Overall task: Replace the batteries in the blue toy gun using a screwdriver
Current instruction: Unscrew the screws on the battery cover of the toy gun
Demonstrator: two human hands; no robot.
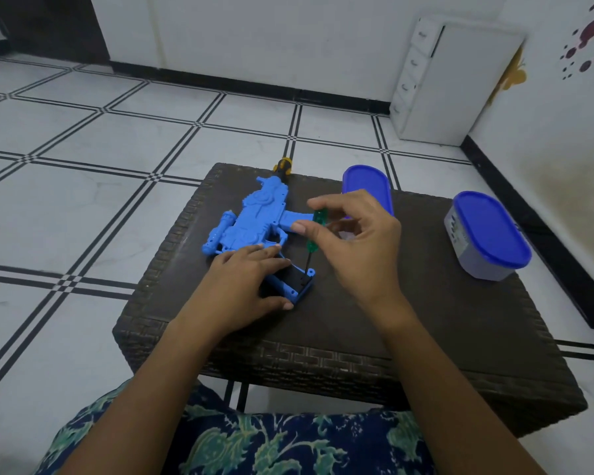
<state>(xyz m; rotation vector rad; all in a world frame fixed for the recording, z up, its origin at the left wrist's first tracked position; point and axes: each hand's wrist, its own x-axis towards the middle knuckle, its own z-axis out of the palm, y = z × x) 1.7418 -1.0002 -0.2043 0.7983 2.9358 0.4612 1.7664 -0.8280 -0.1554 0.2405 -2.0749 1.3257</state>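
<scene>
The blue toy gun [251, 214] lies on the tabletop [408, 303], the left hand [247, 279] pressing it down with straight fingers while the right hand [360, 248] pinches a green screwdriver [319, 221] upright at the battery compartment [300, 281]; keeping the tip seated and vertical should prevent slipping.

A dark woven table [426, 320] is set on a white tiled floor [83, 132]. A blue-lidded tub [487, 234] is placed at the tabletop's right edge, and another blue lid [367, 185] is seen at its far edge. A white drawer unit [436, 84] is stood against the wall.
</scene>
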